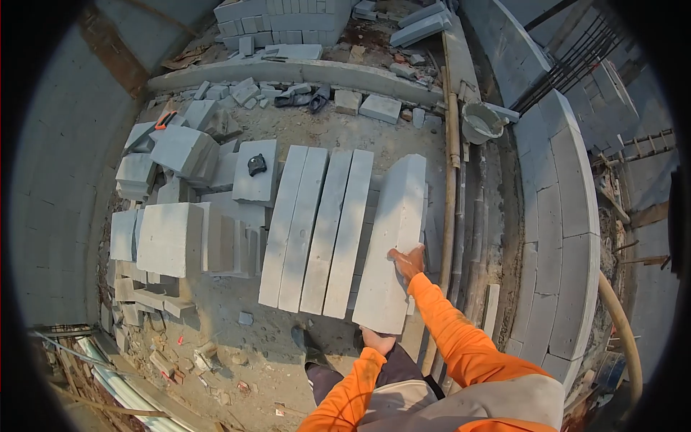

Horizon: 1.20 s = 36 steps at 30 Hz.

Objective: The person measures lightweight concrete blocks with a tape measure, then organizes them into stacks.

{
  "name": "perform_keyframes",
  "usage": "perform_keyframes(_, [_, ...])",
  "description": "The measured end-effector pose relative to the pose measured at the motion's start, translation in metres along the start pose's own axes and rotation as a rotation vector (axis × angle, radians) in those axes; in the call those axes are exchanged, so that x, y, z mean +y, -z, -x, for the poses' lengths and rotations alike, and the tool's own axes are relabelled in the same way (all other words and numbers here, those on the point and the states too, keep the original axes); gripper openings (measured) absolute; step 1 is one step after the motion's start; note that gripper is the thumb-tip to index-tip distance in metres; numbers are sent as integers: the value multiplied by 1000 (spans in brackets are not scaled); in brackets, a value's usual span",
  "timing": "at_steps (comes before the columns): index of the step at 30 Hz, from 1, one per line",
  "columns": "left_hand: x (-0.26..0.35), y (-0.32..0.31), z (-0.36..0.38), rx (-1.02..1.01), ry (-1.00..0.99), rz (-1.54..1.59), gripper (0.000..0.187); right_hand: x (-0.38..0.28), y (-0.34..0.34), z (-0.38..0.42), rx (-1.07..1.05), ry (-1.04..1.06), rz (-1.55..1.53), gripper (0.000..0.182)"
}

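A long white lightweight concrete block (392,237) lies before me, tilted, with its broad face up. My right hand (409,261) grips its right edge about midway along, thumb over the top face. At the near end, my left hand (378,340) holds the block from below; most of its fingers are hidden under it. Just to the left, several narrower blocks (309,230) lie side by side, with gaps between some of them. More blocks show partly beneath the held one.
Stacked blocks (170,237) stand at left, with a black tape measure (257,165) on one and an orange-handled tool (165,121) behind. Bamboo poles (452,129) and a bucket (482,123) are at right beside a block wall (558,237). Rubble (205,356) litters the ground.
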<state>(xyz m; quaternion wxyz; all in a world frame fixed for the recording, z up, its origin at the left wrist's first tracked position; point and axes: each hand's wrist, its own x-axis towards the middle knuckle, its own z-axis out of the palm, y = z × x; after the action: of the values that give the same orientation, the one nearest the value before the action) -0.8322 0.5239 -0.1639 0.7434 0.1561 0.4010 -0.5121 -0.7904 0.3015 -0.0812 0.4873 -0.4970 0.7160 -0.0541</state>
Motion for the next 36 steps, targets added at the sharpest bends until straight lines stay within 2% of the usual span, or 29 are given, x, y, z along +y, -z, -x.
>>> perform_keyframes(3, [0,6,-27,46,-28,66,41,13,-31,-42,-17,101,66,84])
perform_keyframes(6, [11,19,-42,42,-30,91,38,22,-60,-51,45,154,201,88])
perform_keyframes(7, [15,27,-45,42,-27,95,38,25,-67,-49,18,135,215,90])
perform_keyframes(9, [27,39,-54,70,17,249,39,44,-91,-59,28,236,153,91])
perform_keyframes(11, [32,45,-47,94,13,393,37,67,-98,-61,-68,367,48,86])
perform_keyframes(14, [40,66,-56,136,-78,305,36,86,-104,-63,-118,535,71,76])
perform_keyframes(15, [41,77,-57,71,-84,334,37,90,-103,-65,-144,514,74,74])
perform_keyframes(16, [41,76,-49,134,-41,284,39,94,-99,-67,-169,496,76,72])
perform_keyframes(21, [68,43,12,349,51,-4,54,103,-91,-59,-209,408,-34,63])
perform_keyframes(24, [121,78,44,370,6,-10,60,143,-99,-72,-253,429,-132,59])
perform_keyframes(26, [172,115,77,238,-190,21,57,190,-105,-97,-231,462,-81,58])
perform_keyframes(27, [198,120,105,237,-301,37,56,206,-105,-96,-216,453,-77,57])
perform_keyframes(28, [227,137,131,224,-397,72,56,203,-97,-66,-128,474,100,56])
perform_keyframes(29, [253,157,158,213,-487,108,56,220,-93,-66,-138,446,111,58])
perform_keyframes(30, [275,173,187,281,-588,94,56,207,-89,-28,-120,54,-50,64])
perform_keyframes(32, [317,211,243,414,-711,142,58,233,-82,-18,-35,132,162,73])
perform_keyframes(34, [343,266,291,518,-782,230,58,264,-85,-29,205,87,212,74])
perform_keyframes(36, [354,328,332,621,-784,339,58,251,-89,10,413,-17,272,74])
